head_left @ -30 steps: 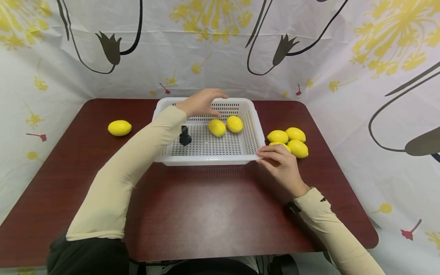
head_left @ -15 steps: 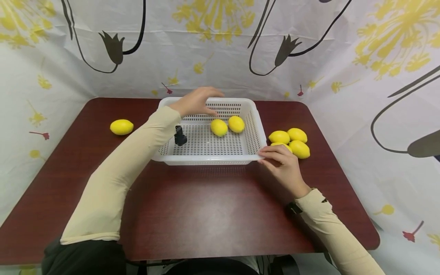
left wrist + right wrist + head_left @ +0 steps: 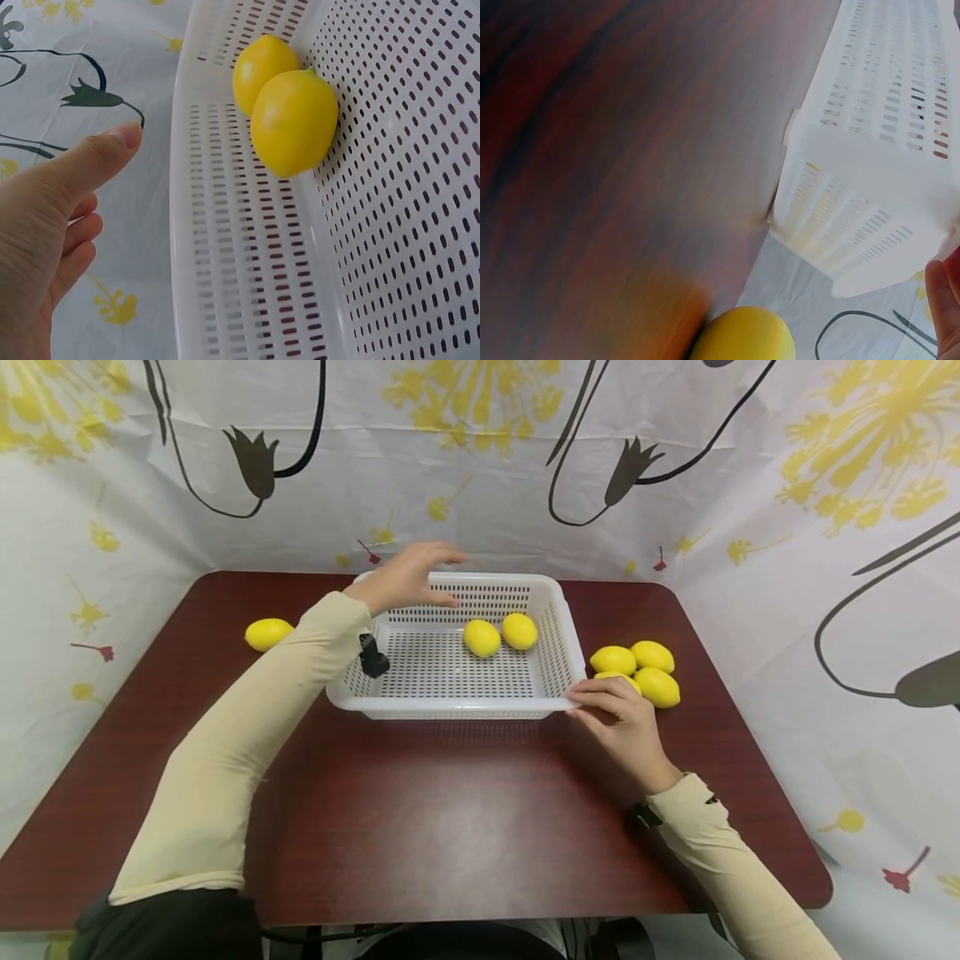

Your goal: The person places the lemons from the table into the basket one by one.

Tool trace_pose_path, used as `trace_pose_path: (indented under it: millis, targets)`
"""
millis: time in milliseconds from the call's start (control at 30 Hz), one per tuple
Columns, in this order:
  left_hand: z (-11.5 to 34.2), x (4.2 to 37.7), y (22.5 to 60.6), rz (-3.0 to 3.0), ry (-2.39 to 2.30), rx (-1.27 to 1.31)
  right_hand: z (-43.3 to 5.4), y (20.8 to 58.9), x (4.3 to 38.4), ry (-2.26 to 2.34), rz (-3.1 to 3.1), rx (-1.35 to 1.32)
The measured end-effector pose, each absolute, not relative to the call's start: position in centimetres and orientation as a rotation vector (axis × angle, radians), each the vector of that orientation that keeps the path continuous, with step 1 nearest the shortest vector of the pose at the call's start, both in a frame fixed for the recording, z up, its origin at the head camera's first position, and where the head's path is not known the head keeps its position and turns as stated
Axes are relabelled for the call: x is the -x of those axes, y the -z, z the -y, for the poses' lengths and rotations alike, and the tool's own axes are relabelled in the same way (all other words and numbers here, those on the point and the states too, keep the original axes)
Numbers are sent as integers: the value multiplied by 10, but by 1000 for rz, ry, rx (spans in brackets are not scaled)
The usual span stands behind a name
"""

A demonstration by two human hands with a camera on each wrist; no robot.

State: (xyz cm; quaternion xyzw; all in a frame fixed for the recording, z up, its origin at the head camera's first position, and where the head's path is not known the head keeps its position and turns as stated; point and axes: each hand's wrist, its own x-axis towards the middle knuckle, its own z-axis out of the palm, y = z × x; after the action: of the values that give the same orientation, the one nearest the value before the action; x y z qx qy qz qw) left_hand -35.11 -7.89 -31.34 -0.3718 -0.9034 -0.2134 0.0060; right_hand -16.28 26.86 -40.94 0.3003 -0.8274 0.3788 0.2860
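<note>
A white perforated plastic basket (image 3: pixel 450 703) stands on the table with two lemons, a left one (image 3: pixel 482 638) and a right one (image 3: pixel 519 632), side by side inside it. My left hand (image 3: pixel 405 578) is over the basket's back left part, thumb and fingers apart with nothing between them. In the left wrist view that hand (image 3: pixel 60 195) appears beside the rim, its thumb extended. My right hand (image 3: pixel 618 722) pinches the basket's front right corner. Only its fingertips (image 3: pixel 941 300) show in the right wrist view, at the basket rim.
Several lemons (image 3: pixel 656 687) lie grouped to the right of the basket, one partly behind my right hand. A single lemon (image 3: pixel 267 634) lies at the left, partly hidden by the left sleeve. The dark red table (image 3: pixel 480 827) meets a patterned cloth (image 3: pixel 487 518) behind.
My left hand has drawn back to the left over the basket, its sleeve now overlapping the lone lemon. The right hand keeps its hold on the corner, and the two lemons inside stay put.
</note>
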Motion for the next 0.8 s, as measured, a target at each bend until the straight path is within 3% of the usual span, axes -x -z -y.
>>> trace_pose_path:
  millis: [800]
  targets:
    - [147, 348, 321, 2696, 754, 1015, -267, 407, 161, -1030, 2210, -801]
